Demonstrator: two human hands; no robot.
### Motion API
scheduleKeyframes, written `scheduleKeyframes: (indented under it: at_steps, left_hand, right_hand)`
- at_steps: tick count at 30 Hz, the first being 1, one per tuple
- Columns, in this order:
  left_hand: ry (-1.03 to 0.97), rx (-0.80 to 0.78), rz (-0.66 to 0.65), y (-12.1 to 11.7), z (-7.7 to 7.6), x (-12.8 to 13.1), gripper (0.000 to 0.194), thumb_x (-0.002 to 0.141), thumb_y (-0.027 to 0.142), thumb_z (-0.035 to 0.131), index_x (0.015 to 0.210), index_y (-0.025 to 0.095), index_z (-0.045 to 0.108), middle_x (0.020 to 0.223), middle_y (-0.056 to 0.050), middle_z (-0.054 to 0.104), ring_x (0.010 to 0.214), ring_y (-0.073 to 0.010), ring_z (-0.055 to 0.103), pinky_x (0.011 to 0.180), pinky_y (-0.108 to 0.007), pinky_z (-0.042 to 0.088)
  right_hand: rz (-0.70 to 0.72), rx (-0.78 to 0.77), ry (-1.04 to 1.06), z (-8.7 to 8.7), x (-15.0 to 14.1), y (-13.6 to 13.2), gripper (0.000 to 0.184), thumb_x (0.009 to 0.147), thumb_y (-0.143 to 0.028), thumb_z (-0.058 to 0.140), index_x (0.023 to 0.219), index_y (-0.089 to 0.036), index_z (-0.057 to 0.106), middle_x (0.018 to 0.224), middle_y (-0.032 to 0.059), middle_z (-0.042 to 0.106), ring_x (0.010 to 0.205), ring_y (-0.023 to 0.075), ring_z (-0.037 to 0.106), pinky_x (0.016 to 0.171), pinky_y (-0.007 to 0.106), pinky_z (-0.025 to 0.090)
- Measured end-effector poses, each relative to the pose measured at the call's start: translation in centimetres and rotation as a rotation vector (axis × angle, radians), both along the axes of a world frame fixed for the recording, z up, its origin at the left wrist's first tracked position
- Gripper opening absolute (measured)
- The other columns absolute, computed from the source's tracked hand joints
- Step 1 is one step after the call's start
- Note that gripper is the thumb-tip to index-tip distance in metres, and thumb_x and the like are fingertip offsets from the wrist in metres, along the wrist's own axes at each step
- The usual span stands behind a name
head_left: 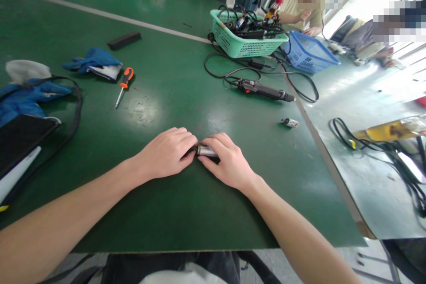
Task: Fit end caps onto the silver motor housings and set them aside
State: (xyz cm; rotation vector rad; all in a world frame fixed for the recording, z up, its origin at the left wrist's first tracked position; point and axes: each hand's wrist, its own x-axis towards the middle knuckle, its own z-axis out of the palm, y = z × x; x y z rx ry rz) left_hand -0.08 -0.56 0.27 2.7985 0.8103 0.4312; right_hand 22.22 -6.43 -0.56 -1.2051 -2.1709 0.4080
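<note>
Low over the green table [186, 217], my two hands meet around a short metal cylinder [207, 151]. My right hand [229, 159] is closed over its silvery part, thumb in front and fingers behind. Pressed against the other end, my left hand [168, 153] is closed on a dark part that its fingers mostly cover. Whether the dark part and the cylinder are one piece I cannot tell. A small silvery metal piece [290, 123] lies on the table to the right. Farther off lies a black electric screwdriver [262, 90] with its cable.
An orange-handled screwdriver [124, 86], blue gloves [95, 60] and a black bar [124, 41] lie left. A green basket [233, 46] full of cables and a blue basket [311, 53] stand at the back right, near a person [306, 13]. A yellow-handled tool [386, 131] lies far right.
</note>
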Motion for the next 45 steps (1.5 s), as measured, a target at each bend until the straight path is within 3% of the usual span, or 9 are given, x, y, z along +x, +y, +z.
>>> scheduleKeyframes:
  at_steps: [45]
  left_hand:
    - [-0.005, 0.026, 0.023, -0.07, -0.01, 0.08, 0.013, 0.097, 0.020, 0.053, 0.089, 0.017, 0.063, 0.083, -0.004, 0.063, 0.082, -0.0202, 0.059, 0.075, -0.035, 0.043]
  right_hand:
    - [-0.026, 0.044, 0.011, -0.04, -0.31, -0.06, 0.021, 0.093, -0.021, 0.066, 0.113, -0.023, 0.062, 0.107, 0.0086, 0.069, 0.103, 0.0270, 0.063, 0.093, 0.044, 0.057]
